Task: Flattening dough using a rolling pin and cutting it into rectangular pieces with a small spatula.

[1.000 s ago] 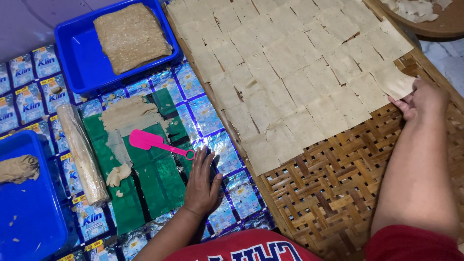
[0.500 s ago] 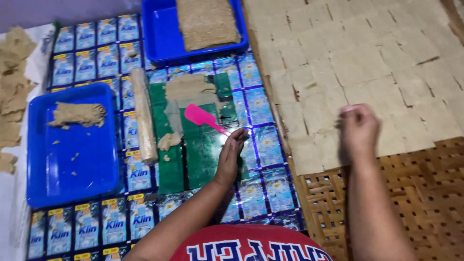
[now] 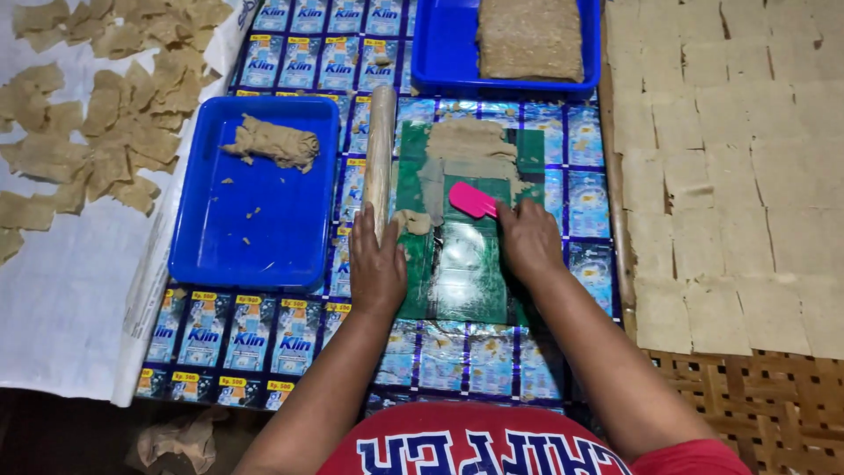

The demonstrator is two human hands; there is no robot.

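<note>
Pink scraper point(image 3: 472, 199): a small flat plastic tool lying on the green sheet, its near end under the fingertips of the right hand.
Right hand point(image 3: 527, 242): palm down, fingers closing on the pink scraper's near end; whether it grips fully I cannot tell.
Left hand point(image 3: 378, 268): flat and open on the sheet, fingers spread, fingertips touching the near end of the rolling pin.
Rolling pin point(image 3: 380, 158): pale wood, lying lengthwise from near to far along the left edge of the green sheet.
Green sheet point(image 3: 462, 273): shiny plastic work surface in the middle of the scene, between the two hands.
Dough point(image 3: 466, 149): a thin tan layer spread over the far part of the green sheet, just beyond the scraper.
Sachet mat point(image 3: 255, 339): a covering of joined blue packets under everything.
Near blue tray point(image 3: 264, 229): left of the rolling pin, holding a rolled lump of dough and crumbs.
Far blue tray point(image 3: 444, 53): beyond the sheet, holding a brown slab.
Woven tray point(image 3: 747, 396): bamboo, at right, covered with rows of thin dough squares point(image 3: 721, 176).
White cloth point(image 3: 61, 299): far left, with irregular dough pieces point(image 3: 105, 114) scattered on it.
</note>
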